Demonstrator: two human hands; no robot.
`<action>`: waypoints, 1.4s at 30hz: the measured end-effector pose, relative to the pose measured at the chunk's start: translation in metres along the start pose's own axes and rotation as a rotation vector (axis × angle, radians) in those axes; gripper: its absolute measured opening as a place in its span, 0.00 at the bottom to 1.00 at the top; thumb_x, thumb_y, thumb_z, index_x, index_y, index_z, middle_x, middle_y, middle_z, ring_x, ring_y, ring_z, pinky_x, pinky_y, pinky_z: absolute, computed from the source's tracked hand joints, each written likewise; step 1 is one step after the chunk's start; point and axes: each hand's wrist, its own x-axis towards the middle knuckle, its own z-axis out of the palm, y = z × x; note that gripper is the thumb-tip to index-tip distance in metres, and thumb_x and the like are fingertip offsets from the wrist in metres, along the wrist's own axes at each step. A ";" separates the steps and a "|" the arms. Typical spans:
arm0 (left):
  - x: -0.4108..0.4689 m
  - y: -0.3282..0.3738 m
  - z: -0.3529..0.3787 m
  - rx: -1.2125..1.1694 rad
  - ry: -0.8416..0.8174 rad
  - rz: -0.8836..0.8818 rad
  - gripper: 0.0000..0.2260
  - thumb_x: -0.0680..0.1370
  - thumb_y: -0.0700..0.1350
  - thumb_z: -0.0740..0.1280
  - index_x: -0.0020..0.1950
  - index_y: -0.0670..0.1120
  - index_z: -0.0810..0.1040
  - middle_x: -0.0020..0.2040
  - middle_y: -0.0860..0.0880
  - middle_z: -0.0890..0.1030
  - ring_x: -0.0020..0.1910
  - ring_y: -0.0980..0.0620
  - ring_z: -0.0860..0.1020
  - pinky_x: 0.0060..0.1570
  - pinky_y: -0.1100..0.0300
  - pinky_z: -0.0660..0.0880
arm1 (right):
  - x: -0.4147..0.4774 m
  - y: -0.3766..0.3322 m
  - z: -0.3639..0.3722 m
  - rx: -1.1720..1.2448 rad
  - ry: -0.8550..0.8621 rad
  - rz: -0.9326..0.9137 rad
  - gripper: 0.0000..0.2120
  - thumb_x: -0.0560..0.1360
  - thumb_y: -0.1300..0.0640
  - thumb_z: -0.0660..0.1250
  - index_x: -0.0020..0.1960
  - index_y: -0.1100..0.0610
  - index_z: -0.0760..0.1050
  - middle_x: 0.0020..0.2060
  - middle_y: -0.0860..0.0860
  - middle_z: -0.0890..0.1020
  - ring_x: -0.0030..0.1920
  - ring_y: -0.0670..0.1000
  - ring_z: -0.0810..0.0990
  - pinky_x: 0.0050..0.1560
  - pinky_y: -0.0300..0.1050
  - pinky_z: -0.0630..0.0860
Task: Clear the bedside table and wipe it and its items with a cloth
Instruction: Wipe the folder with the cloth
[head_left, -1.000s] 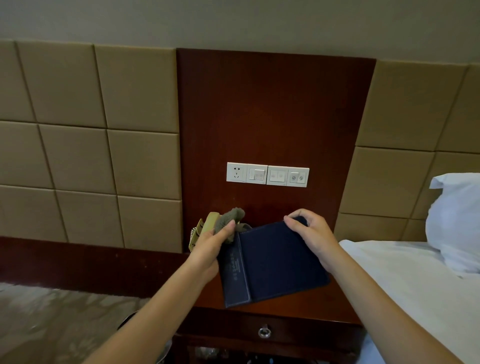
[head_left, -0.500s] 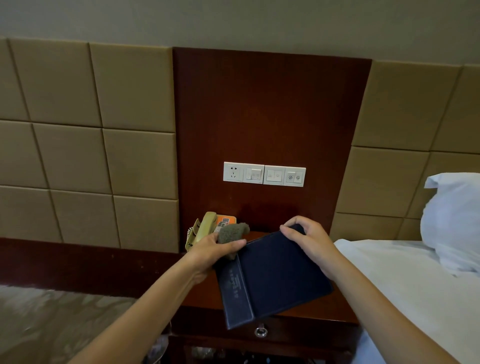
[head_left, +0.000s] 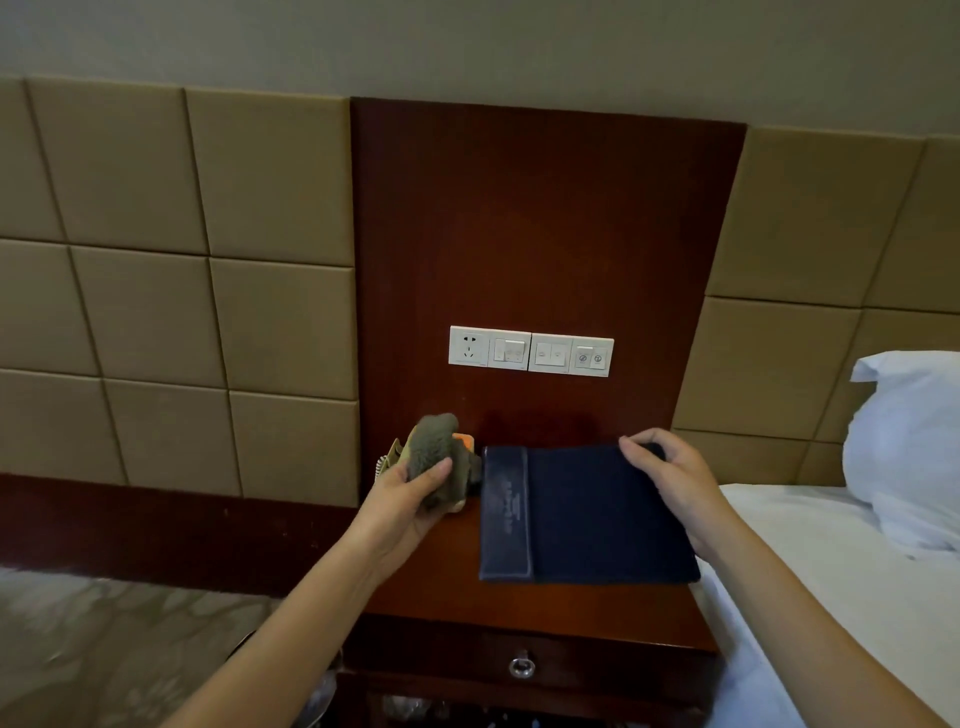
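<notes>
— Head view, nearest first: what sits at the bottom of your frame?

— Your two bare forearms come up from the lower edge. Between them is the front of the desk (head_left: 524, 605), with a drawer and its round metal pull (head_left: 521, 667). Patterned carpet (head_left: 104, 649) lies to your left, and the white bed (head_left: 831, 571) presses against the desk's right side.

— And your hands?

— Your left hand (head_left: 410, 499) has its grip closed around a bunched grey-green cloth (head_left: 436, 452), held just above the desk's left rear part. Your right hand (head_left: 670, 483) rests on the far right corner of a dark blue folder (head_left: 587, 514), fingers curled over its back edge — clamped on it, as far as you can see. The folder lies flat on the desk, its stitched spine strip toward your left hand, close to the cloth; you cannot tell whether they touch.

— Anything behind the cloth?

— A beige telephone (head_left: 390, 457) with an orange patch, mostly hidden by the cloth and your hand.

— Farther back?

— A white pillow (head_left: 909, 447) on the bed at right, a white socket and switch plate (head_left: 530, 352) on the dark wood panel (head_left: 545, 218), and padded tan wall squares (head_left: 156, 260) on both sides.
</notes>
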 end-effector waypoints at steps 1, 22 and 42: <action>0.001 0.002 0.005 0.160 0.011 0.066 0.13 0.78 0.37 0.63 0.63 0.40 0.73 0.52 0.45 0.82 0.51 0.50 0.80 0.48 0.59 0.79 | 0.000 0.002 0.003 -0.010 -0.012 -0.009 0.08 0.78 0.52 0.65 0.45 0.56 0.76 0.42 0.54 0.80 0.44 0.54 0.79 0.42 0.47 0.73; 0.010 -0.018 0.036 1.409 -0.062 0.505 0.23 0.82 0.47 0.55 0.77 0.52 0.53 0.74 0.60 0.51 0.71 0.64 0.46 0.69 0.64 0.43 | -0.001 0.006 0.031 -0.036 0.104 -0.108 0.08 0.78 0.56 0.64 0.45 0.60 0.76 0.39 0.54 0.78 0.41 0.52 0.77 0.41 0.46 0.72; 0.006 0.009 0.010 0.779 0.143 0.130 0.12 0.79 0.46 0.63 0.61 0.44 0.73 0.51 0.49 0.78 0.52 0.50 0.78 0.51 0.51 0.77 | 0.003 0.025 0.016 0.086 0.237 -0.122 0.09 0.78 0.50 0.64 0.49 0.55 0.76 0.45 0.51 0.79 0.49 0.51 0.77 0.43 0.45 0.73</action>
